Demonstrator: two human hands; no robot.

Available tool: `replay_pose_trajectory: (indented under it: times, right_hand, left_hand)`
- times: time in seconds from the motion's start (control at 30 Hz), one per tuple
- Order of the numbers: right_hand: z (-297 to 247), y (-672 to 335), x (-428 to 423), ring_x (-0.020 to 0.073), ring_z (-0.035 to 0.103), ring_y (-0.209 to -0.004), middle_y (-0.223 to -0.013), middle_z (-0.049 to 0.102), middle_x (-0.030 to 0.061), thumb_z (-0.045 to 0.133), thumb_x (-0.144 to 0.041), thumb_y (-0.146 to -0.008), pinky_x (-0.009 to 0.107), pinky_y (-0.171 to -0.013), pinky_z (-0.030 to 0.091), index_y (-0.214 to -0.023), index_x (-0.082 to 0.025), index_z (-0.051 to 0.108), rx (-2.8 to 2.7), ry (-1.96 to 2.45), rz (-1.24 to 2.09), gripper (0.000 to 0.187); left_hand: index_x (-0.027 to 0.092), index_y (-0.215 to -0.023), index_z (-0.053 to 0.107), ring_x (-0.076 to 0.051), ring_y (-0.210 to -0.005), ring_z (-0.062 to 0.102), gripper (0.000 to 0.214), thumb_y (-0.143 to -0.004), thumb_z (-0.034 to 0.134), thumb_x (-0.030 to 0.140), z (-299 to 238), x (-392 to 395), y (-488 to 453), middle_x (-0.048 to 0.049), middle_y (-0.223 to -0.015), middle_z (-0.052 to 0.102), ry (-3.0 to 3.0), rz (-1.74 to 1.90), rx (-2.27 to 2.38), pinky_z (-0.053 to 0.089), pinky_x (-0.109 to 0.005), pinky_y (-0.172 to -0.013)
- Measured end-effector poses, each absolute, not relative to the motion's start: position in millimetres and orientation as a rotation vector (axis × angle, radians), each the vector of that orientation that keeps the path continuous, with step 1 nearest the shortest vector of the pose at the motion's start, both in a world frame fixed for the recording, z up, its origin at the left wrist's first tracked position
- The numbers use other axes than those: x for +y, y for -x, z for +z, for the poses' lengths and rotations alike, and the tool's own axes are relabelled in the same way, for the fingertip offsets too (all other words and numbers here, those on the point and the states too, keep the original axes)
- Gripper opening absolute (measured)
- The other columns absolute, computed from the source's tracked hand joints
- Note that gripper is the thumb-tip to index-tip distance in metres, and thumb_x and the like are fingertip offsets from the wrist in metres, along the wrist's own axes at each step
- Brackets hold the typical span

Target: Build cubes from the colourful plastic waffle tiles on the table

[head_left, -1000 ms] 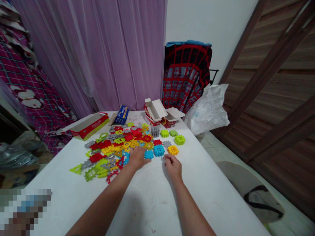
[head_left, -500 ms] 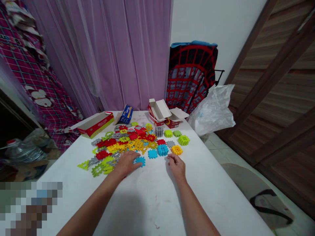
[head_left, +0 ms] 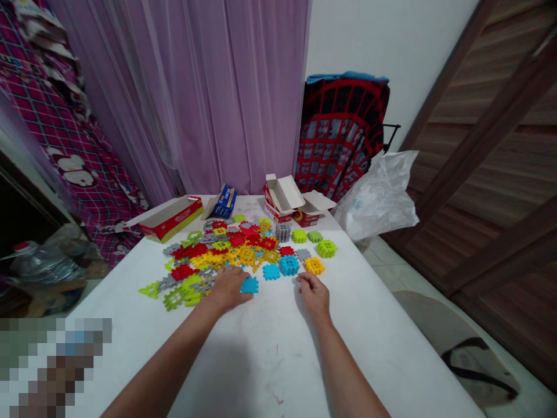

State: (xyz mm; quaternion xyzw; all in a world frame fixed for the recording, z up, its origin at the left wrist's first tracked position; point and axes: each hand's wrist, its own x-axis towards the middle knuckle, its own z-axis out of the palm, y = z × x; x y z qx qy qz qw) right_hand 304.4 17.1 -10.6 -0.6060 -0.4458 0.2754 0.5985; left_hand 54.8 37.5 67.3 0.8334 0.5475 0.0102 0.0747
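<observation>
My left hand (head_left: pixel 232 288) is at the front edge of the pile, its thumb and fingers closed on the left side of a flat blue interlocking tile (head_left: pixel 250 285). Part of that tile is hidden under the fingers. My right hand (head_left: pixel 314 295) rests on the table with its fingers curled in, and nothing shows in it. Just beyond and between the hands lie another flat blue tile (head_left: pixel 271 272) and a stack of blue tiles (head_left: pixel 289 265). A yellow stack (head_left: pixel 314 266) sits close past the right fingertips.
Mixed red tiles (head_left: pixel 183 273), yellow tiles (head_left: pixel 246 255) and green tiles (head_left: pixel 174 298) spread left on the white table (head_left: pixel 278 354). Behind stand a grey stack (head_left: pixel 282 233), a green stack (head_left: pixel 326 249), a red-green box (head_left: pixel 178 222), a blue box (head_left: pixel 226 203) and red boxes (head_left: pixel 278 216).
The left thumb has drawn back toward the blue tile's near edge, and more of the tile's face shows. My right hand holds its place. The view has shifted slightly.
</observation>
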Motion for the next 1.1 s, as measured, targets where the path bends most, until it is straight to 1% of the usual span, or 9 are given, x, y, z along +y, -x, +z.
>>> replay_pose_trajectory:
  times: [0.13,0.3,0.43,0.73,0.97,1.1]
  right_hand:
    - [-11,-305,17,0.0150,0.059,-0.054,-0.075,0.073,0.0033,0.053,-0.034,-0.070,0.028,-0.058,0.050,-0.080,-0.019,0.070,-1.033,1.405,0.640,0.025]
    - [-12,-304,18,0.0146,0.059,-0.053,-0.075,0.073,0.0036,0.053,-0.033,-0.071,0.027,-0.056,0.050,-0.081,-0.018,0.070,-1.027,1.394,0.633,0.025]
    - [-12,-303,18,0.0155,0.061,-0.056,-0.076,0.074,0.0039,0.053,-0.034,-0.071,0.027,-0.056,0.051,-0.081,-0.018,0.070,-1.018,1.392,0.637,0.025]
    - [-9,-303,19,0.0153,0.060,-0.053,-0.074,0.074,0.0031,0.051,-0.033,-0.072,0.027,-0.056,0.050,-0.081,-0.019,0.070,-1.023,1.401,0.640,0.025]
    - [-11,-303,19,0.0175,0.065,-0.065,-0.076,0.073,0.0028,0.051,-0.031,-0.073,0.027,-0.062,0.051,-0.083,-0.020,0.070,-1.037,1.404,0.626,0.025]
    - [-12,-303,19,0.0173,0.065,-0.067,-0.076,0.073,0.0023,0.051,-0.031,-0.073,0.027,-0.064,0.052,-0.083,-0.020,0.071,-1.043,1.411,0.634,0.025]
  left_hand:
    - [0.022,-0.107,0.066,-0.032,-0.110,0.056,0.045,-0.070,0.067,0.048,74,40,-55,-0.0114,-0.113,0.066,-2.516,0.031,1.608,0.036,-0.047,-0.096]
    - [0.023,-0.115,0.061,-0.029,-0.111,0.057,0.049,-0.076,0.062,0.052,83,45,-64,-0.0091,-0.116,0.067,-2.502,0.116,1.626,0.037,-0.044,-0.095]
    - [0.023,-0.118,0.060,-0.030,-0.115,0.056,0.051,-0.077,0.061,0.053,83,55,-86,-0.0100,-0.121,0.066,-2.494,0.183,1.664,0.037,-0.044,-0.097]
    - [0.022,-0.113,0.063,-0.033,-0.112,0.056,0.045,-0.077,0.062,0.049,72,68,-117,-0.0116,-0.116,0.067,-2.519,0.226,1.708,0.034,-0.047,-0.098]
    - [0.022,-0.111,0.064,-0.032,-0.111,0.056,0.044,-0.077,0.060,0.051,66,68,-122,-0.0107,-0.112,0.068,-2.519,0.235,1.711,0.033,-0.047,-0.098]
    - [0.023,-0.112,0.063,-0.031,-0.112,0.056,0.044,-0.077,0.060,0.049,65,68,-123,-0.0099,-0.113,0.068,-2.524,0.230,1.697,0.033,-0.046,-0.099]
